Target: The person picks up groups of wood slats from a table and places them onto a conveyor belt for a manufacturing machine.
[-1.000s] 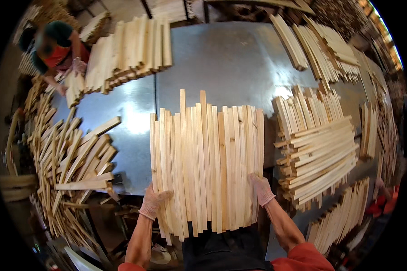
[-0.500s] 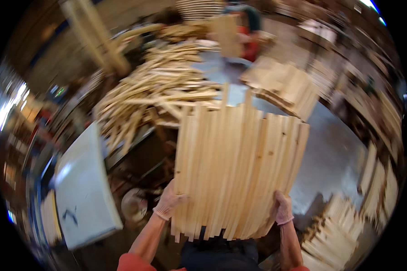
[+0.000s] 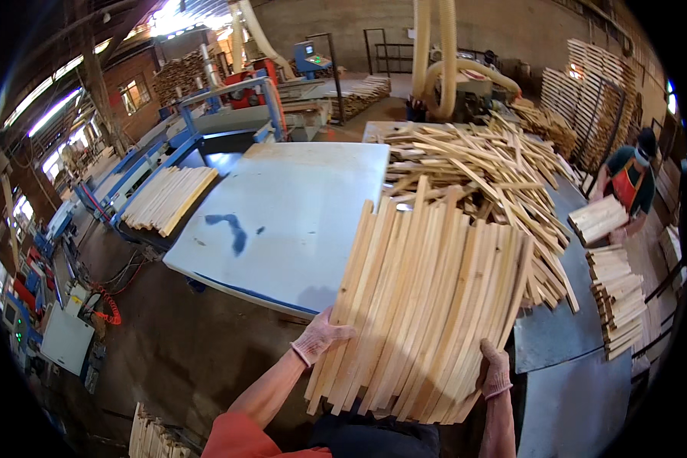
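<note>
A wide row of pale wooden strips point(image 3: 427, 313), laid edge to edge with uneven ends, is held in front of my body. My left hand point(image 3: 323, 336), in a light knit glove, clamps its left edge, thumb on top. On the opposite edge my right hand point(image 3: 495, 369), gloved alike, grips with the thumb over the face and the other fingers hidden. The row's far left part overlaps the corner of a smooth white-blue tabletop point(image 3: 298, 214). Beyond its far right part lies a loose heap of wooden sticks point(image 3: 473, 160).
Left of the tabletop, a blue-framed machine point(image 3: 271, 107) has a batch of strips point(image 3: 169, 197) beside it. A grey metal table point(image 3: 576, 397) runs along the right, bearing stacked strips point(image 3: 617, 298). Behind it a co-worker point(image 3: 633, 179) holds another bundle. Another strip pile point(image 3: 156, 435) stands low at left.
My view has swung left, bringing the white-blue tabletop to the middle and the stick heap to the right. The row of strips came along in both hands, now slightly tilted.
</note>
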Demonstrator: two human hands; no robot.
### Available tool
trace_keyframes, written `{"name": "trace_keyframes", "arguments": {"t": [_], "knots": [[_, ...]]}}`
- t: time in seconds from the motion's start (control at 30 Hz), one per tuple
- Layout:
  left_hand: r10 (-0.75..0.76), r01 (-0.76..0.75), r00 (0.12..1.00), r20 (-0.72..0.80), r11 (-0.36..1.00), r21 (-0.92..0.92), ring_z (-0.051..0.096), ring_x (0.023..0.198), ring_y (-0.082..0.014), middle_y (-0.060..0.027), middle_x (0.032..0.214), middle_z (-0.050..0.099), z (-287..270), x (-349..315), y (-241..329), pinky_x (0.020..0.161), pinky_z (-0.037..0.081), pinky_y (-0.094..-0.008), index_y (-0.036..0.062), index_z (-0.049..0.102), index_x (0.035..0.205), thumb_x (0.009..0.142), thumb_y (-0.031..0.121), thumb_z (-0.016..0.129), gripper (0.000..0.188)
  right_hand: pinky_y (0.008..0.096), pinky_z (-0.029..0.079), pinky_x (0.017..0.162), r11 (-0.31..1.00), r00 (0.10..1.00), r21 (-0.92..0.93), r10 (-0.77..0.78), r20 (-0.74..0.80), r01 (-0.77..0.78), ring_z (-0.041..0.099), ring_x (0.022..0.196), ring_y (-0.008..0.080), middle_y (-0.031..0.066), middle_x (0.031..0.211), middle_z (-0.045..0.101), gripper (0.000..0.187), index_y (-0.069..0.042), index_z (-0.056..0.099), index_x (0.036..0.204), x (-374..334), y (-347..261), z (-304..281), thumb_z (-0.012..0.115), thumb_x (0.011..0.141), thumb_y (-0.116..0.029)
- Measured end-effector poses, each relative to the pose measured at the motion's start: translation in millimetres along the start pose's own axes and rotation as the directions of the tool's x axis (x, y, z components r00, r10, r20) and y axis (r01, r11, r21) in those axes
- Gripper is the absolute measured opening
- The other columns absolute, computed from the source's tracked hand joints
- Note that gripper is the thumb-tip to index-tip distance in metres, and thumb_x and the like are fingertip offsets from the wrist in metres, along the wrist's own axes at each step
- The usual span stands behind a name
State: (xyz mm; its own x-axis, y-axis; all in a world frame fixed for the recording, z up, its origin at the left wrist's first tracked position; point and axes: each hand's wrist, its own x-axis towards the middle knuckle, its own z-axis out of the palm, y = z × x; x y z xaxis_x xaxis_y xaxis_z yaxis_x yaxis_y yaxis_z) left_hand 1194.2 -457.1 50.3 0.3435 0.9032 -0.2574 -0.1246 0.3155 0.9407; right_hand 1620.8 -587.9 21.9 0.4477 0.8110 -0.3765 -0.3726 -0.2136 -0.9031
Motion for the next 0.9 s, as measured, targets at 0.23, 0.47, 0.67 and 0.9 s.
{"name": "trace_keyframes", "arguments": {"t": [0.23,0.47,0.67,0.9], "knots": [[-0.061,0.060,0.994,-0.091,0.998,-0.013,0.069,0.113,-0.0200,-0.0100,0.130,0.070,-216,-28,33,0.101,0.057,-0.0355,0.0017,0.054,0.149,0.088,0.024,0.087,0.073,0.0422,0.062,0.090,0.987,0.927,-0.113,0.144,0.346,-0.111,0.075,0.100,0.0278,0.0138,0.112,0.076,0.046,0.006,0.068,0.128,-9,3,225,0.079,0.090,-0.017],[-0.210,0.257,0.928,-0.308,0.959,0.120,0.065,0.125,-0.0268,-0.0203,0.137,0.067,-369,-11,55,0.108,0.053,-0.0388,-0.0101,0.050,0.147,0.085,0.031,0.090,0.084,0.0383,0.060,0.083,0.954,0.895,-0.257,0.246,0.372,-0.156,0.073,0.089,0.0234,0.0098,0.102,0.076,0.039,0.005,0.069,0.125,20,54,381,0.079,0.090,-0.009],[-0.052,0.253,0.920,-0.388,0.835,0.488,0.049,0.147,-0.0337,-0.0265,0.157,0.051,-435,40,86,0.122,0.040,-0.0416,-0.0083,0.033,0.162,0.079,0.046,0.093,0.116,0.0381,0.060,0.083,0.963,0.913,-0.250,0.187,0.362,-0.098,0.072,0.091,0.0228,0.0094,0.107,0.073,0.042,0.003,0.062,0.131,62,83,442,0.075,0.093,-0.010],[-0.149,0.423,0.899,-0.412,0.539,0.728,0.046,0.150,-0.0395,-0.0293,0.162,0.046,-491,101,169,0.124,0.040,-0.0437,-0.0003,0.027,0.167,0.079,0.062,0.087,0.123,0.0395,0.061,0.090,0.977,0.937,-0.199,0.139,0.320,-0.076,0.071,0.101,0.0232,0.0122,0.117,0.070,0.056,0.000,0.052,0.145,84,79,546,0.073,0.093,-0.010]]}}
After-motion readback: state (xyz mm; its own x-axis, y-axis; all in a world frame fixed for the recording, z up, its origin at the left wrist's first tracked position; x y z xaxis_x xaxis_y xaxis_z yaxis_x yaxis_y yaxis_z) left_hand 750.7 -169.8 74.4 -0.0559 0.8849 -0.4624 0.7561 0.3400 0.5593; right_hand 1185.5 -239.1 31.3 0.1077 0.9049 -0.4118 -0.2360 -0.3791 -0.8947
